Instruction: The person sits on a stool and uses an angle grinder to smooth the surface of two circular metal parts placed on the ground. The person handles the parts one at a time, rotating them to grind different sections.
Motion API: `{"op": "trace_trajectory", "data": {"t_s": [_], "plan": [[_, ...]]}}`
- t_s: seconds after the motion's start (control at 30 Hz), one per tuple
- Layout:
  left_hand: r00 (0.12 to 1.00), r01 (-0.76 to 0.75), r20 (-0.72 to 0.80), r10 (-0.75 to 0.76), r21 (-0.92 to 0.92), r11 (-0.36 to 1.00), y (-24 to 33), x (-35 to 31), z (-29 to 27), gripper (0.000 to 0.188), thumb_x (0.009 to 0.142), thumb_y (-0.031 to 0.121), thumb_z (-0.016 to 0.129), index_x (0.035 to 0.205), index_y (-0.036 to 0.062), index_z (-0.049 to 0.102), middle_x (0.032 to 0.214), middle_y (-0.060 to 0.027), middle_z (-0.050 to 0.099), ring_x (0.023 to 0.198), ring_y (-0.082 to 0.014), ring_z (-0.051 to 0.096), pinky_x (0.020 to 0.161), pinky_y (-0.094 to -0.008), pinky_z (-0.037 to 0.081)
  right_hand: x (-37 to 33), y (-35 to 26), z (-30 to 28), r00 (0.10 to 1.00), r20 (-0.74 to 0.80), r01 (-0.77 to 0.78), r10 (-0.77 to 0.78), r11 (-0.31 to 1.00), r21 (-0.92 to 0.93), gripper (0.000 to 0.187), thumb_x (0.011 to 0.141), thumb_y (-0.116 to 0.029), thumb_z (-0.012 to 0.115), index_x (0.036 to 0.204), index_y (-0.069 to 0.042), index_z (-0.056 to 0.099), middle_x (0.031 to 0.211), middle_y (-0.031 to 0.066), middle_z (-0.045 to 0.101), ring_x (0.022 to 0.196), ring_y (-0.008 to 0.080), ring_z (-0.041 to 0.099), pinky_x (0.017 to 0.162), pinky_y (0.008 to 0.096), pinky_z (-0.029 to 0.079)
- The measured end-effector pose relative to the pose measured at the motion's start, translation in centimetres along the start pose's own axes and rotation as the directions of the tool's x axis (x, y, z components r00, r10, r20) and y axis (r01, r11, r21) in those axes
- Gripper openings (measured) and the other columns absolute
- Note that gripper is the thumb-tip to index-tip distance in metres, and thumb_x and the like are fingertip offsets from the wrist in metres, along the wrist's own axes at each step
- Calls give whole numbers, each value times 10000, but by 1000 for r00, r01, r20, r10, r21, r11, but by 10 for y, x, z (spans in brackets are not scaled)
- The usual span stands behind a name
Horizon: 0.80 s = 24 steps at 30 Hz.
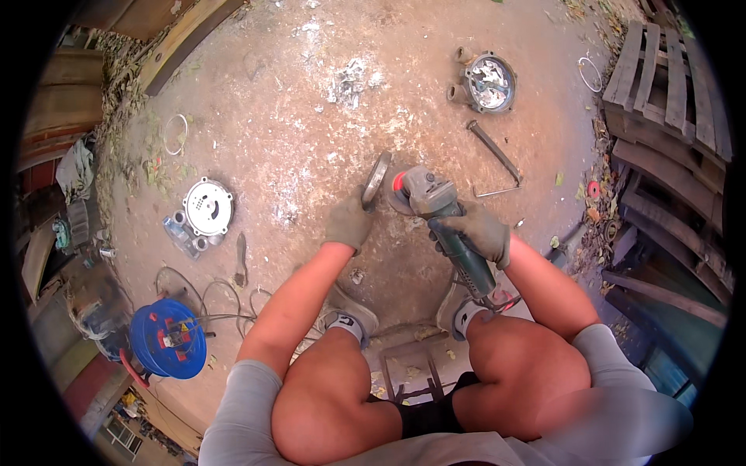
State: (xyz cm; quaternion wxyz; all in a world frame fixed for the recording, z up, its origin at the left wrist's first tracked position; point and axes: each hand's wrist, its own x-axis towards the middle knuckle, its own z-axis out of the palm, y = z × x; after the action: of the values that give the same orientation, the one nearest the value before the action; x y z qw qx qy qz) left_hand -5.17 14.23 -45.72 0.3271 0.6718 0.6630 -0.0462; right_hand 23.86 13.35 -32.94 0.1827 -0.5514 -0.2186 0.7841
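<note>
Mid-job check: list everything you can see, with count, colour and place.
Angle grinder: one, dark green and grey, right hand
Round metal piece: one, grey-brown, left hand
Round housing: one, grey, far right ground
Hammer-like tool: one, dark, beyond grinder
Bent rod: one, grey, beside that tool
Round plate: one, pale, left ground
Thin rings: two, white, left and far right
Long tool: one, dark, left ground
Cable reel: one, blue, lower left
Scraps: many, pale, ahead
Timber beam: one, brown, upper left
Pallets: several, grey-brown, right edge
Gloved hands: two, grey-green, left and right, centre
</note>
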Motion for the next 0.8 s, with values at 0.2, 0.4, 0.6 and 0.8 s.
{"op": "trace_trajectory", "data": {"t_s": [0.2,0.4,0.6,0.8], "plan": [[1000,-2,21,1,17,1000,4,-2,-1,531,1027,419,687,1439,92,618,1154,-221,791,1048,-441,774,934,-548,606,1,-18,15,1000,-2,21,-22,992,-127,431,996,-254,788,1321,15,702,1055,146,792,824,206,780,721,342,634],[1000,1,-10,-1,24,1000,6,-1,3,481,1034,381,674,1439,122,668,1152,-200,788,1074,-425,765,951,-532,600,6,8,-2,998,20,64,-63,996,-65,422,995,-267,789,1304,9,713,1036,139,797,825,209,783,735,350,626],[990,-70,-131,60,-79,994,12,3,-14,522,1021,427,721,1455,139,691,1167,-199,788,1090,-425,758,966,-528,597,2,11,-4,998,-20,59,-62,990,-126,413,1004,-260,772,1305,17,712,1014,138,796,816,212,783,729,342,626],[945,-215,-306,114,-320,923,-5,23,5,594,1002,424,767,1503,126,654,1155,-217,788,1065,-449,752,951,-531,585,3,9,-9,997,-20,72,-73,997,-12,401,1008,-248,757,1284,37,697,1009,143,791,812,222,782,742,357,642]]}}
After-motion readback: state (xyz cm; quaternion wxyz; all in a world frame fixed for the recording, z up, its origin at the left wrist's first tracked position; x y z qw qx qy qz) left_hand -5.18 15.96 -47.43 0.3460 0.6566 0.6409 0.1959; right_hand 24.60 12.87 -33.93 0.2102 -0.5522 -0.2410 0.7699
